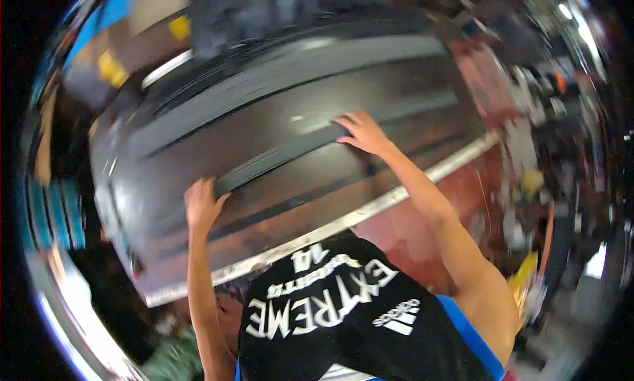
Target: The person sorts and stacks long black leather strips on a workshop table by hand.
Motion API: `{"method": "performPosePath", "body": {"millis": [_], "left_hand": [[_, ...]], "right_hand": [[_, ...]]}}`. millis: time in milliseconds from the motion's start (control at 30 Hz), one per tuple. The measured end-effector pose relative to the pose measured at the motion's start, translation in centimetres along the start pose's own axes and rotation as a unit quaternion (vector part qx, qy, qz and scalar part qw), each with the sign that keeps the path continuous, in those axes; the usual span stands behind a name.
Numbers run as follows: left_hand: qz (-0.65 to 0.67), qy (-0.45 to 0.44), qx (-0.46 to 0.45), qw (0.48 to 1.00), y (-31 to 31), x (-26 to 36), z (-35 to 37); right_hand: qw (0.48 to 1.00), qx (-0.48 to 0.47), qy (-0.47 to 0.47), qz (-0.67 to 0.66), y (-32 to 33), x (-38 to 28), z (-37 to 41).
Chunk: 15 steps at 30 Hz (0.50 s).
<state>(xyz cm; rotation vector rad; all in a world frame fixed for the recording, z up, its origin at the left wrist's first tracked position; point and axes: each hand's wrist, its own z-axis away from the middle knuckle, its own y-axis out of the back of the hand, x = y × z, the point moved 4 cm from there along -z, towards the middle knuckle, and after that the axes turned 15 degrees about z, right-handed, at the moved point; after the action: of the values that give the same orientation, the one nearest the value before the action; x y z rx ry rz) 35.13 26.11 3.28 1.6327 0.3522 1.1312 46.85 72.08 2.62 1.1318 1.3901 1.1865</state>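
A bundle of long, narrow dark strips [274, 159] lies across the dark tabletop [155, 199]; the material is too blurred to name. At its left end is my left hand [203, 204], thumb and fingers closed about the strips. My right hand [363, 134] pinches the right end, thumb on the near side and fingers on the far side. Between the two hands the bundle runs straight, slanting up to the right.
Further back on the table lie wider, longer dark strips [231, 103]. A single thin dark strip [297, 201] lies nearer me, beside the table's pale front edge [343, 222]. Dark cloth-like material [264, 14] hangs or sits behind. Blurred clutter [528, 176] stands at the right.
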Motion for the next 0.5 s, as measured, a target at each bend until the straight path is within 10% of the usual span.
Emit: {"method": "performPosePath", "body": {"millis": [500], "left_hand": [[-0.083,-0.066,-0.011,0.994,-1.9,-3.0,0.9]], "right_hand": [[0.990,-0.031,-0.058,0.122,3.1,25.6,10.8]]}}
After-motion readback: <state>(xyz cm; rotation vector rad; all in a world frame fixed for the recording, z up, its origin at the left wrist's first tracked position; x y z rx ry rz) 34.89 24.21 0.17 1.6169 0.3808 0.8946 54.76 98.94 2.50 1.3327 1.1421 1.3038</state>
